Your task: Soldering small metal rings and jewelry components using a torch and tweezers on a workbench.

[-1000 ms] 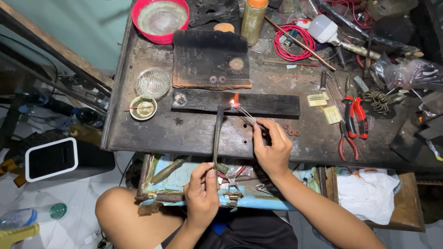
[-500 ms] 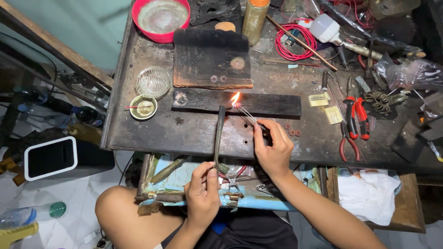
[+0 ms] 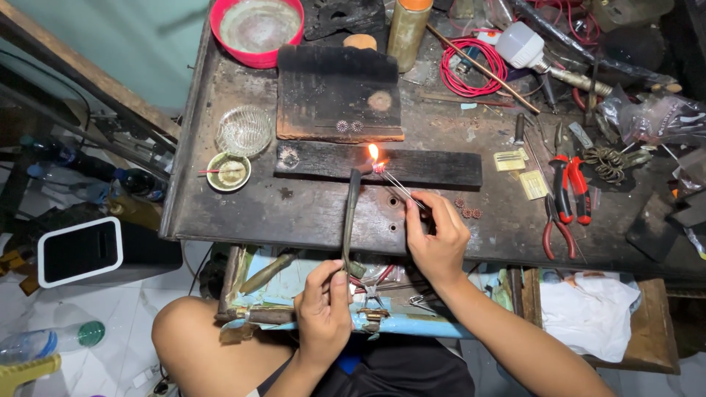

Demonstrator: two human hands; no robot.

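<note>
A small orange flame [image 3: 373, 152] burns at the tip of a thin dark metal torch pipe [image 3: 351, 213] over a long charred black wooden block [image 3: 441, 167] near the middle of a scarred dark workbench [image 3: 243, 213]. The left hand [image 3: 323, 312], at 6 o'clock from the flame, is closed around the pipe's lower end, off the bench's near edge. The right hand [image 3: 437, 239] pinches slim silver tweezers [image 3: 403, 188], fingers shut on them, their tips meeting the flame; what they hold there is too small to make out.

At 4 o'clock from the flame, small reddish ring-shaped pieces [image 3: 466, 211] lie just beside the right hand. At 12 o'clock sits a larger burnt wooden slab [image 3: 338, 92] carrying two tiny round ornaments [image 3: 348, 126]. At 9 o'clock stand a clear cut-glass dish [image 3: 244, 130] and a small green bowl [image 3: 228, 171]; a red plastic basin [image 3: 257, 29] lies at 11 o'clock. Red-handled pliers [image 3: 570, 188] and a coil of red wire [image 3: 471, 70] rest to the right.

The bench's far right corner is cluttered and dark, and its tools are hard to tell apart. A white cloth [image 3: 588, 312] lies below.
</note>
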